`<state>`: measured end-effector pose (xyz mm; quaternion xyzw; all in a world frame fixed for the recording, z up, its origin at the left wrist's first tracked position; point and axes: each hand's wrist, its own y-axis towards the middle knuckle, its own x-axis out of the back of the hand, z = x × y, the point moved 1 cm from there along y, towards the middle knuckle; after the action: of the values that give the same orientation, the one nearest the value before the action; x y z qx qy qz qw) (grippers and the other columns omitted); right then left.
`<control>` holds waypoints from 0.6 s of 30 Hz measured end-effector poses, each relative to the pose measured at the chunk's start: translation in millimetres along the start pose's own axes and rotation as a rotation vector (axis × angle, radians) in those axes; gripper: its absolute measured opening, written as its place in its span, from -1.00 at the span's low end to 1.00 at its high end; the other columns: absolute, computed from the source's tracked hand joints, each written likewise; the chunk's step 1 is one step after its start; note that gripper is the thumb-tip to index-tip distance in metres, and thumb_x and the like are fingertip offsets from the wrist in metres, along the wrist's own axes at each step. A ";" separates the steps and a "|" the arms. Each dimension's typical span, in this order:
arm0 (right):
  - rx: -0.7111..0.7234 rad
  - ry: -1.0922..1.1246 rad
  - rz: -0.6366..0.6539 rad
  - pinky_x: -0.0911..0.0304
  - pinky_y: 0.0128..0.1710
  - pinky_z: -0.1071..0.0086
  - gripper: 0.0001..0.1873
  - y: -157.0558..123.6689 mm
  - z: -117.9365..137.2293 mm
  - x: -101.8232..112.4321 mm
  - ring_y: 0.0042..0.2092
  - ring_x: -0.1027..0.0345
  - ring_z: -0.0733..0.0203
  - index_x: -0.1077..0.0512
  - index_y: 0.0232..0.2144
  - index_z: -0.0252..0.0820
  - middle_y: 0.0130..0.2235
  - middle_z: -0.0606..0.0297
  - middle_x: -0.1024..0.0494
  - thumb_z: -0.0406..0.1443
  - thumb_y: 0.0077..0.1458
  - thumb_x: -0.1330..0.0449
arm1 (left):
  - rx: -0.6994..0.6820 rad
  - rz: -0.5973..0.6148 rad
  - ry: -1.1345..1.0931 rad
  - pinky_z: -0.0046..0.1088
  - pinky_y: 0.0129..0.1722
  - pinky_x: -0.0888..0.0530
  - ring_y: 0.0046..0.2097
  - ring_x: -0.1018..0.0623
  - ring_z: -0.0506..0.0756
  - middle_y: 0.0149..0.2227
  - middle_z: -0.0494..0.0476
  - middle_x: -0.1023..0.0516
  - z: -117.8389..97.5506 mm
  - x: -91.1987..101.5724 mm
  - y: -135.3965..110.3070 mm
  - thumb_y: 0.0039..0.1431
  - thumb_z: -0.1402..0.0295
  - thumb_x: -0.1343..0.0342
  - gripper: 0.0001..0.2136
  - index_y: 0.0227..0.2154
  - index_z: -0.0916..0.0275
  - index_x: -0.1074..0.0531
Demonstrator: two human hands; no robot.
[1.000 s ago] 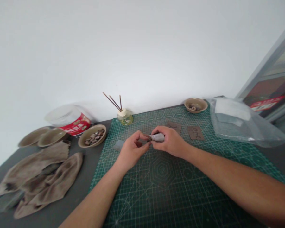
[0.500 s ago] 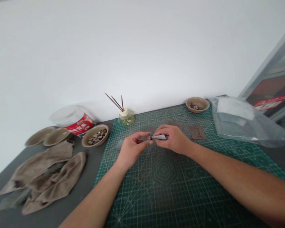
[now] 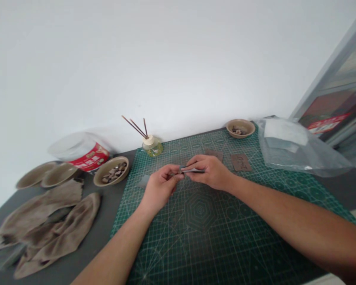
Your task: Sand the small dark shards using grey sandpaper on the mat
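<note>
Both my hands meet over the far middle of the green cutting mat. My right hand pinches a small grey folded sheet, held flat and edge-on. My left hand is closed in a pinch on a tiny dark piece at the sheet's left end; I cannot make out what the piece is. A tan bowl of small brown and grey stones sits to the left of my left hand, just off the mat.
A reed diffuser stands at the mat's far left corner. Another tan bowl with stones, two brown cards and a clear plastic bag lie far right. Brown cloths, empty bowls and a red-labelled tub are at left.
The grey sheet in my right hand has flattened from a rolled bundle to an edge-on strip. Both hands stay together; the view shifted slightly.
</note>
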<state>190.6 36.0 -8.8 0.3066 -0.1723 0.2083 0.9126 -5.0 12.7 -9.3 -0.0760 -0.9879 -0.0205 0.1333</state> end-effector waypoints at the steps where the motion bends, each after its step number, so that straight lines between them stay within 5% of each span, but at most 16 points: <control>1: 0.004 0.001 -0.004 -0.31 -0.14 0.40 -0.79 0.2 -0.4 -0.5 -0.19 -0.46 0.26 -0.60 -0.18 -0.07 -0.20 0.28 -0.57 -0.32 0.12 -0.26 | -0.005 0.000 0.020 -0.63 -0.69 -0.20 -0.66 -0.28 -0.10 -0.59 -0.12 -0.38 0.5 -0.2 -0.3 0.07 0.37 -0.23 -0.87 -0.30 0.23 -0.46; 7: 0.011 0.000 -0.017 -0.30 -0.21 0.41 -0.75 0.4 -0.5 0.4 -0.25 -0.44 0.29 -0.59 -0.13 -0.03 -0.25 0.30 -0.56 -0.31 0.11 -0.27 | -0.050 -0.079 0.071 -0.60 -0.66 -0.20 -0.64 -0.28 -0.09 -0.56 -0.10 -0.44 -4.5 -0.2 -3.9 0.07 0.36 -0.22 -0.86 -0.28 0.22 -0.49; 18: -0.009 0.041 0.015 -0.29 -0.21 0.42 -0.75 0.3 3.5 2.4 -0.25 -0.42 0.29 -0.59 -0.13 -0.03 -0.26 0.29 -0.53 -0.32 0.11 -0.27 | -0.109 -0.049 0.160 -0.52 -0.46 -0.36 -0.45 -0.46 0.02 -0.45 0.01 -0.57 -7.9 1.5 -3.2 0.04 0.39 -0.22 -0.89 -0.33 0.23 -0.55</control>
<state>191.9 34.6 -4.9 0.2968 -0.1566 0.2206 0.9158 -4.8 9.3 -1.4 -0.0569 -0.9731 -0.0837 0.2071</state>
